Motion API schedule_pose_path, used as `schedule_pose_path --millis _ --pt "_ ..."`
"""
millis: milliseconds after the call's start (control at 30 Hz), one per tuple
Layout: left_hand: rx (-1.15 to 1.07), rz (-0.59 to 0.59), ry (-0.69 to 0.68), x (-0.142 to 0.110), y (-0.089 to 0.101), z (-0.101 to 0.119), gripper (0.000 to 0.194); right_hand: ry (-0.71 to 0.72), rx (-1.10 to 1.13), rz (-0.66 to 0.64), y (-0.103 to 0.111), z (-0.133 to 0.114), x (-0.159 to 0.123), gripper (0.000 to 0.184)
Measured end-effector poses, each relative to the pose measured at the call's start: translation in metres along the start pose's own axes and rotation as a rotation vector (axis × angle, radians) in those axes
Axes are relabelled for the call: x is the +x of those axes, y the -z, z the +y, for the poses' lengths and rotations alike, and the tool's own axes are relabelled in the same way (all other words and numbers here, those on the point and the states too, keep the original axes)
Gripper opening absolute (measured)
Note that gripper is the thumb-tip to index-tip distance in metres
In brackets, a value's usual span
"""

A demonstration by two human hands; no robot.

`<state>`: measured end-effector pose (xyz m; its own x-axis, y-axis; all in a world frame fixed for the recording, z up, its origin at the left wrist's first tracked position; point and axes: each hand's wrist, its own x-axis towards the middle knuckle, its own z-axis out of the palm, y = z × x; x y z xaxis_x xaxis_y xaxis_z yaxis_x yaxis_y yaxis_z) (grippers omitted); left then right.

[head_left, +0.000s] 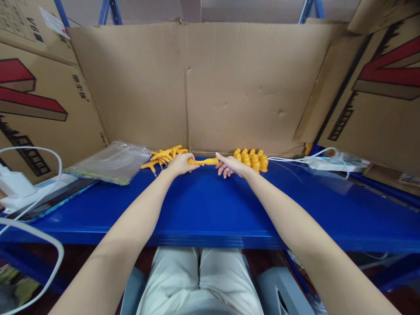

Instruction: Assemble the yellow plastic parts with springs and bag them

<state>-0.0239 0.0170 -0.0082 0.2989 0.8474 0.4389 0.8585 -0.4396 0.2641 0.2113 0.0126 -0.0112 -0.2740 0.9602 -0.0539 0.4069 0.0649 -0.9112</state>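
Both my hands reach to the back of a blue shelf [203,210]. Between them lies a yellow plastic stick-shaped piece [204,162]. My left hand [179,164] is closed round its left end. My right hand [229,166] pinches its right end, the other fingers curled. Just behind my left hand sits a pile of yellow claw-shaped pieces [162,156] with small chains. Right behind my right hand stands a cluster of several yellow rounded pieces [252,159].
A cardboard sheet [203,83] walls off the back, with printed cartons at both sides. A clear plastic bag [111,162] lies left of the pile. White cables and a charger [13,186] sit far left; a white power strip [328,163] lies right.
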Motion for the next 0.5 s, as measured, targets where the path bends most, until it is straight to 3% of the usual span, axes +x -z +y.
schedule_pose_path --millis 133,333,500 --pt "0.018 0.004 0.017 -0.0005 0.0011 0.0006 0.032 0.093 0.080 -0.060 0.0049 -0.0009 -0.0079 0.045" --pt "0.021 0.009 0.007 -0.0009 0.0017 0.0018 0.032 0.131 0.085 -0.042 0.0069 0.0002 -0.0081 0.031" --pt "0.010 0.011 0.009 -0.0002 0.0009 0.0011 0.034 0.102 0.069 -0.032 0.0047 -0.0008 -0.0071 0.041"
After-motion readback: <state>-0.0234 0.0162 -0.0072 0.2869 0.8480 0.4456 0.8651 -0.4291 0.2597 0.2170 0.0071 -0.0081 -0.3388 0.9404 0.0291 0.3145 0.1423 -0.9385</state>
